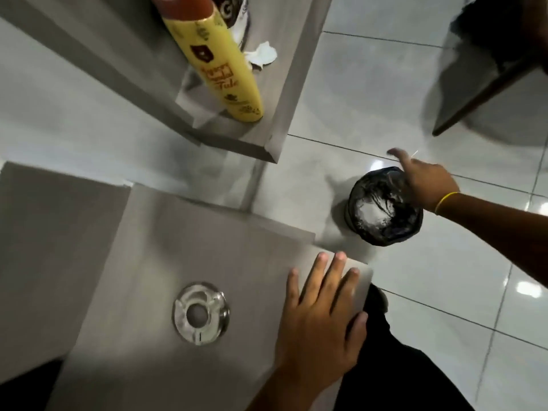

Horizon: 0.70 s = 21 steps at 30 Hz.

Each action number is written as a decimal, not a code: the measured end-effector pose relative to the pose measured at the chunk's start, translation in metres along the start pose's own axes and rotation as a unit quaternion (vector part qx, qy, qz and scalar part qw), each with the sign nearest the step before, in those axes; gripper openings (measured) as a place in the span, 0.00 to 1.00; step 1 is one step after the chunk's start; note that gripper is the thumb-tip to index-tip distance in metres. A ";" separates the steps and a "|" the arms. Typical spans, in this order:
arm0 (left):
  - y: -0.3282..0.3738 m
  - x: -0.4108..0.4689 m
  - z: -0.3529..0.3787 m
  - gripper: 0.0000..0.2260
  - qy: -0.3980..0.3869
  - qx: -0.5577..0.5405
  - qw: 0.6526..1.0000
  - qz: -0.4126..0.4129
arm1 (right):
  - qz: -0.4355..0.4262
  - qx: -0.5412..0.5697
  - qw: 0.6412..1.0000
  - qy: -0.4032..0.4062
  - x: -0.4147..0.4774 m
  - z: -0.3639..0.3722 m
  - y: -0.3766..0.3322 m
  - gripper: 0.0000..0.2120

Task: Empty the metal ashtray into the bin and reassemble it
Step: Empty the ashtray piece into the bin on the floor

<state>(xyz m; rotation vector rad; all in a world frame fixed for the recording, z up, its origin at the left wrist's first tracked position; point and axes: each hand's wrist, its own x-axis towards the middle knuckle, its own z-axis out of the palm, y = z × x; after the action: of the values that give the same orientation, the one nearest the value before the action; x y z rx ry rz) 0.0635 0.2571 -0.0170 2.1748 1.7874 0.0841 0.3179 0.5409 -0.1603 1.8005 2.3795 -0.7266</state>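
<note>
- The metal ashtray lid [201, 313] — a shiny disc with a round hole in its middle — lies flat on the grey worktop [207, 232], near the front edge and left of the left hand.
- The left hand [321, 318] rests palm down on the worktop's right corner, fingers spread and straight, gripping nothing; it sits beside the lid without touching it.
- The right hand [427, 185] reaches out over the bin [385, 207], wrist bent, index finger stretched away; motion blur hides what, if anything, it holds, so I cannot tell how far it is closed.
- A yellow band [444, 200] circles the right wrist.
- The bin stands on the pale tiled floor [385, 84] just off the worktop's corner, lined with a black bag, something whitish inside.
- On a shelf [267, 137] further back stands a yellow spray can [228, 72] with a reddish cap — a crumpled white tissue [262, 54] lies behind it.
</note>
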 end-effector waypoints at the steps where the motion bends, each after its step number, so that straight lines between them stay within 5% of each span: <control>1: 0.003 -0.003 -0.002 0.29 0.002 0.008 1.000 -0.001 | -0.041 -0.046 0.998 -0.028 0.007 0.012 0.003 0.32; 6: 0.003 0.001 0.002 0.32 0.031 0.062 0.997 0.017 | -0.175 -0.250 0.944 -0.124 0.023 0.074 0.021 0.39; 11: 0.004 0.002 0.008 0.33 0.064 0.091 0.994 0.017 | -0.189 -0.375 0.891 -0.173 0.025 0.118 0.024 0.29; 13: 0.003 0.001 0.009 0.32 0.068 0.091 0.993 0.015 | -0.191 -0.401 0.878 -0.181 0.028 0.125 0.022 0.26; 17: 0.003 0.000 0.009 0.32 0.060 0.096 0.993 0.017 | -0.196 -0.403 0.874 -0.187 0.038 0.125 0.015 0.35; 21: 0.003 0.001 0.008 0.32 0.068 0.093 0.993 0.014 | -0.194 -0.426 0.866 -0.179 0.046 0.129 0.007 0.25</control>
<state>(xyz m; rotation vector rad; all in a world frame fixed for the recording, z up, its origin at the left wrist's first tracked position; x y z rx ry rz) 0.0684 0.2559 -0.0237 2.3753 1.9082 0.0762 0.2812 0.5311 -0.2922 0.7678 2.2508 0.0342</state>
